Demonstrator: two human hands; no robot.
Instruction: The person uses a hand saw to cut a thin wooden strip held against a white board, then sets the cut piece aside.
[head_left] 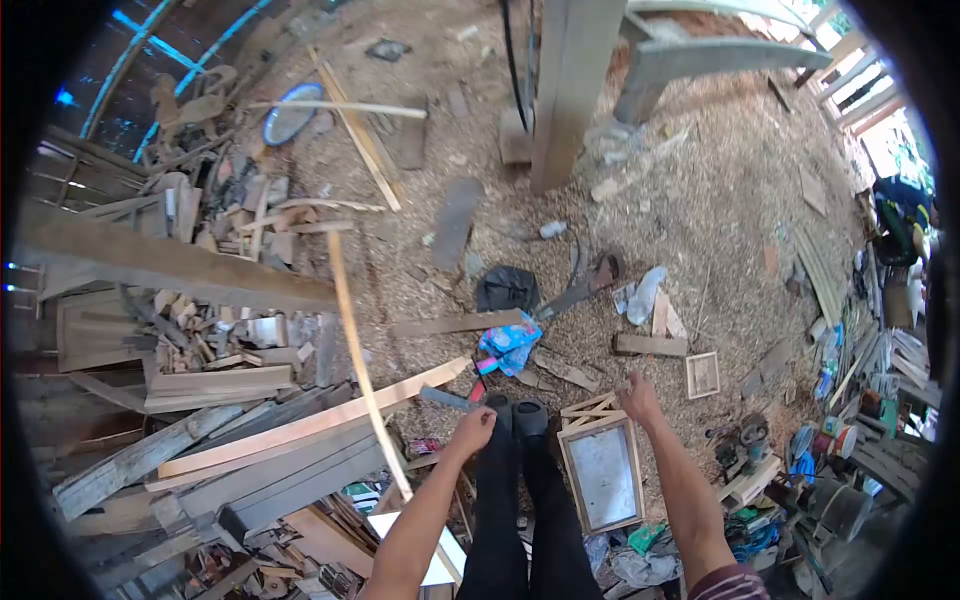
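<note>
My left hand (474,430) is closed in front of my left leg. A flat grey piece (443,398) and a short red piece (477,389) show right at its fingers; I cannot tell what it grips. To the right, my right hand (638,397) has its fingers bent and slightly apart, with nothing visible in them. It is over the corner of a wood-framed panel (602,474) with a pale centre, beside my right leg. Thin wooden slats (590,411) stick out above that panel. A blue patterned cloth or bag (511,343) lies ahead of my feet.
Long boards (310,425) and scrap wood fill the left, crossed by a thin strip (355,340). A small wooden frame (702,375) lies right of my hand. A thick post (572,95) stands ahead. Wood shavings cover the floor (720,220); clutter lines the right side.
</note>
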